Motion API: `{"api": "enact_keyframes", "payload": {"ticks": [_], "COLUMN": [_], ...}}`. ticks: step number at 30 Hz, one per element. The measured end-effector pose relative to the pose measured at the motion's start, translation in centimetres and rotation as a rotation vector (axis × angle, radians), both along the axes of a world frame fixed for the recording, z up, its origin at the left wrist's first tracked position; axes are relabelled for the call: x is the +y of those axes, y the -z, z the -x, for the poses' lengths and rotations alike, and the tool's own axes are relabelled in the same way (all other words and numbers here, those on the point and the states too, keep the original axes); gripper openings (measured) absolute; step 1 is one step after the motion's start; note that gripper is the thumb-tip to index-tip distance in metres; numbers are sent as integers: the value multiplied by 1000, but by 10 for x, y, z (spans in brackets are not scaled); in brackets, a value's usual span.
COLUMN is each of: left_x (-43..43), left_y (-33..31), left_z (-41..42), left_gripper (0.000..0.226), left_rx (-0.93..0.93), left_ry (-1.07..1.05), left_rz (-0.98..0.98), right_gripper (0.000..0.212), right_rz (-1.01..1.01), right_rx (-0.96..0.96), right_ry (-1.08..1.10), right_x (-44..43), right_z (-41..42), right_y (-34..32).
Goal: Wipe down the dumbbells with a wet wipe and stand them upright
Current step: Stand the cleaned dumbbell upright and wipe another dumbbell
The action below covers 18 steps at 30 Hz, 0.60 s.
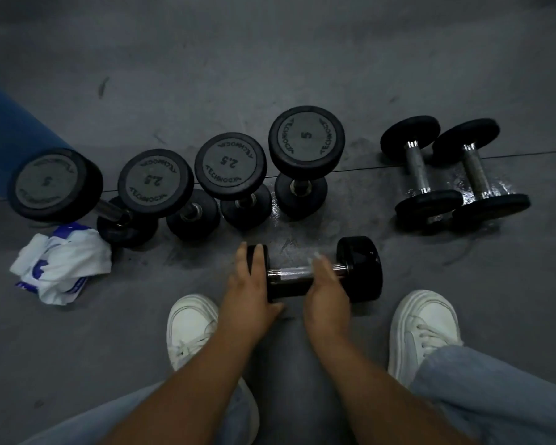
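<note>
A black dumbbell (360,268) lies on its side on the grey floor between my feet. My left hand (249,284) grips its left head, fingers curved over the top and thumb underneath. My right hand (326,289) curls over the chrome handle, where a pale wet wipe (294,272) shows beside the fingers. Behind it, several black dumbbells stand upright in a row, from one marked 5 (306,136) to the leftmost (53,184). At the right, two dumbbells (421,175) (477,175) lie on their sides on a wet patch.
A crumpled white and blue wipes packet (61,263) lies on the floor at the left. A blue shape (10,133) fills the left edge. My white shoes (191,326) (424,329) flank the dumbbell. Open grey floor (270,59) stretches behind the row.
</note>
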<state>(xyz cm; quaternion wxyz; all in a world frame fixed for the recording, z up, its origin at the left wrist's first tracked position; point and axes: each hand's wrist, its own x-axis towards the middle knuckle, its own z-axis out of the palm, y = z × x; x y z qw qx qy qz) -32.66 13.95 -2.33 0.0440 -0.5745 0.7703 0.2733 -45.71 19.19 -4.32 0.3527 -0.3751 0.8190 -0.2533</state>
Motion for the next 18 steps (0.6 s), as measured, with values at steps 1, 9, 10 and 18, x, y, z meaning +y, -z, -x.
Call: {"api": "enact_keyframes", "payload": {"ticks": [1,9,10,18], "left_x": [0,-21,-22,-34], "left_y": [2,0,-1,-12], "left_z": [0,3,3,9], "left_gripper": [119,121,121,93], "left_rx": [-10,-72,-86,-135], "left_ry": [17,56,62,42], "left_rz": [-9,-85,-101,-37], "right_gripper": [42,48,47,56], "right_rz": [-34,-70,-62,-104], "right_rx": [-27,63,53,189], "right_ry": [-139,-415,-377,-418], "right_x": [-4,-5,-8,-15], "right_z": [-4,2,3,20], "right_y": [-3,-9,-10,-8]}}
